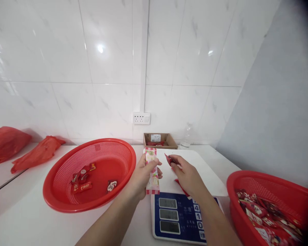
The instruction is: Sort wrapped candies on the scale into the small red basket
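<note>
My left hand (141, 174) grips a long pink-and-white candy packet (152, 171), held upright near the left edge of the scale's white pan (195, 167). Above that pan, my right hand (186, 172) pinches a small red candy wrapper (168, 159); whether it is full cannot be seen. Another red wrapper (181, 188) shows below the right hand, partly hidden by it. The scale's blue panel (187, 218) faces me, its displays too faint to read, and my right forearm covers some of its keys.
To the left, a red basket (89, 150) has several small candies inside. Another red basket (261, 179), at right, holds a heap of packets. A cardboard box (173, 140) and clear bottle (187, 136) stand by the wall. Red plastic bags (38, 152) lie far left.
</note>
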A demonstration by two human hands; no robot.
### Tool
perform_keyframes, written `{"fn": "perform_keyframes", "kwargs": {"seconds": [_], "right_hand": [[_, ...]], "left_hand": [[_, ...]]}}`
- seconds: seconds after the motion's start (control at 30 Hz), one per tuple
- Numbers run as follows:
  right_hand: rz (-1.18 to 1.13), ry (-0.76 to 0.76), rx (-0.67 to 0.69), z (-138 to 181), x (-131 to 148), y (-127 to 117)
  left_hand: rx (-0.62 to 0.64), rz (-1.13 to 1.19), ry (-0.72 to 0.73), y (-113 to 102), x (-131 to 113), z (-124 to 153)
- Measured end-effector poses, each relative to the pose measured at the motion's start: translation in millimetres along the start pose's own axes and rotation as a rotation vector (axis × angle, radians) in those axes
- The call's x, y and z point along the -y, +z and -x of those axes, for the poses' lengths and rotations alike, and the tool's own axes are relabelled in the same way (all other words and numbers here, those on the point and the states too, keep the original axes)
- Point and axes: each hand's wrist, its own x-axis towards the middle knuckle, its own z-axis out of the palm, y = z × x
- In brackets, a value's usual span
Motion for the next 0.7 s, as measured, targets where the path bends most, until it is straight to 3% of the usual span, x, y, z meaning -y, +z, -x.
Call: {"fn": "perform_keyframes", "kwargs": {"seconds": [0.1, 0.23, 0.43, 0.57, 0.7], "right_hand": [[-0.221, -0.032, -0.055, 7.9, 12.2, -6.2], [-0.229, -0.083, -0.066, 17.1, 27.5, -10.6], [-0.47, 0.061, 0.082, 16.6, 26.5, -17.8], [-0.537, 0.057, 0.224, 15.0, 25.8, -24.2], [-0.523, 0.053, 0.186, 15.3, 29.3, -24.3]], "left_hand": [[0.044, -0.019, 0.049, 1.0, 3.4, 0.6], [0.029, -0.02, 0.136, 2.4, 4.0, 1.3], [0.003, 0.017, 0.204, -1.7, -0.5, 0.0], [0.008, 0.0, 0.207, -1.2, -2.3, 2.0], [0.011, 0.033, 0.186, 1.7, -3.3, 5.0]]}}
